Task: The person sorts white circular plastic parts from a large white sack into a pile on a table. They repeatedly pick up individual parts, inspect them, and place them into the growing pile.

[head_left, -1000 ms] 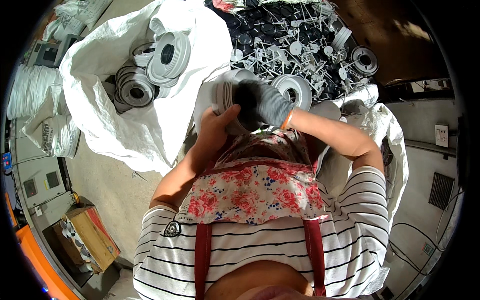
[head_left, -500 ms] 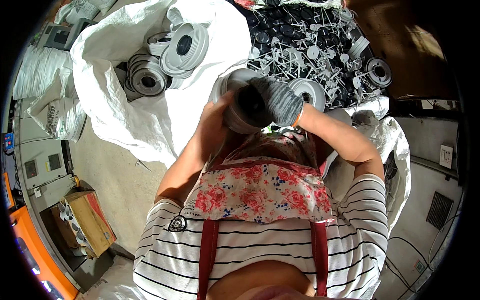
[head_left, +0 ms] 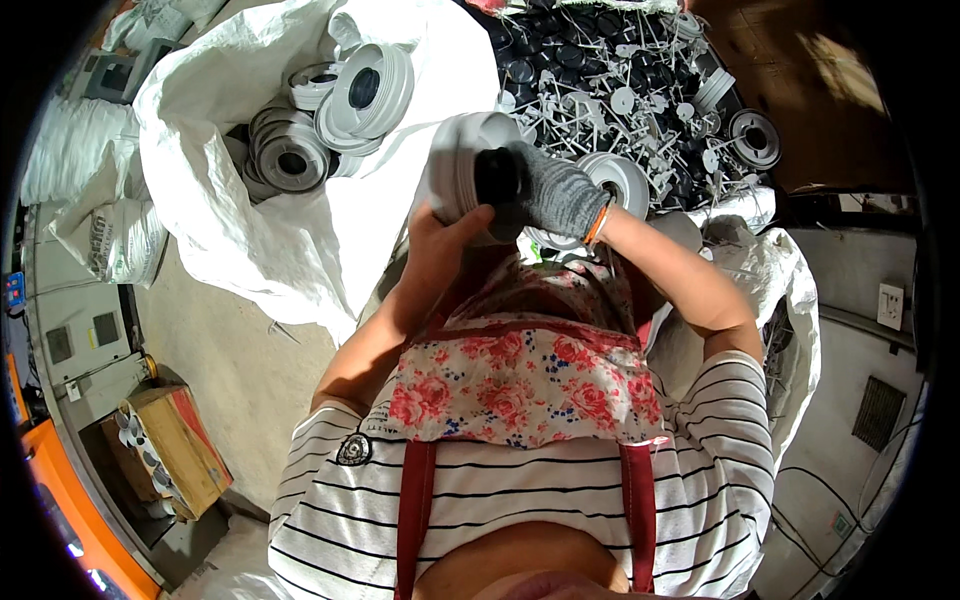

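A grey ribbed plastic ring-shaped part (head_left: 455, 165) with a black round centre (head_left: 493, 178) is held above my lap, tilted on its side and smeared by motion. My bare left hand (head_left: 440, 245) grips its lower left edge, thumb across the front. On the right side, my right hand (head_left: 568, 198), in a grey knitted glove, closes on the part beside the black centre; its fingertips are partly hidden. Just behind the glove rests another grey ring-shaped part (head_left: 628, 185).
A wide-mouthed white woven sack (head_left: 185, 110) at the left holds several grey ring parts (head_left: 290, 162). Beyond my right hand lies a heap of black caps and grey stemmed discs (head_left: 590, 100). A cardboard box (head_left: 185, 450) stands at the lower left, a white sack (head_left: 795, 300) at the right.
The ring part has turned more upright and shifted slightly left and up. My left hand has slid lower on it, and my right hand has moved a little with it.
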Action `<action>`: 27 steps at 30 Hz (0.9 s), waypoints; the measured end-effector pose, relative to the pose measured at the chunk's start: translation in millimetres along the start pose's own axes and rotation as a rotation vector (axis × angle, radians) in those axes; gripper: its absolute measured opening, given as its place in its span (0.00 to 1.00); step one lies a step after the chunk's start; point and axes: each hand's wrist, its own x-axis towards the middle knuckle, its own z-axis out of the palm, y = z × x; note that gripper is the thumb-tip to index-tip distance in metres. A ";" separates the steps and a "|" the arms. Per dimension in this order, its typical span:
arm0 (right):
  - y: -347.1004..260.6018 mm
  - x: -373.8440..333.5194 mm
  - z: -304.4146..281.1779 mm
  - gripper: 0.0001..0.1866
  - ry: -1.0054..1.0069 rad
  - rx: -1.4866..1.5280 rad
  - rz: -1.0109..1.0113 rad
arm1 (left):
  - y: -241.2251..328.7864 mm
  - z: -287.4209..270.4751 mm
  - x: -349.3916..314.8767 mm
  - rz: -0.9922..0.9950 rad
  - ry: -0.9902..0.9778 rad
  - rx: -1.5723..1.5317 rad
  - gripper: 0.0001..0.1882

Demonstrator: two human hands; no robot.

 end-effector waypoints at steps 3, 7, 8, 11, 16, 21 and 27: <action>22.3 8.2 4.5 0.27 -0.676 -0.346 -0.176 | 3.4 0.2 1.4 -0.002 0.004 0.046 0.11; -4.1 -0.1 8.2 0.26 -0.192 -0.023 -0.056 | 12.9 -4.6 -2.5 -0.073 0.040 -0.014 0.13; 19.2 -5.8 27.8 0.23 -0.223 0.233 0.040 | 13.7 -3.9 -2.3 -0.092 0.039 0.093 0.14; 69.3 -11.7 51.5 0.20 -0.511 0.846 0.212 | 16.8 -10.8 -6.1 0.055 -0.008 0.262 0.19; 47.5 8.5 -28.7 0.21 -0.376 0.718 0.513 | 69.5 -86.9 56.2 0.796 0.768 0.980 0.41; 113.9 16.2 -71.4 0.45 -0.275 -0.498 0.630 | 66.1 -92.9 106.9 0.995 0.087 1.651 0.30; 131.2 -30.1 -82.6 0.50 -0.608 0.177 0.625 | 55.8 -142.3 152.9 0.684 0.338 2.132 0.33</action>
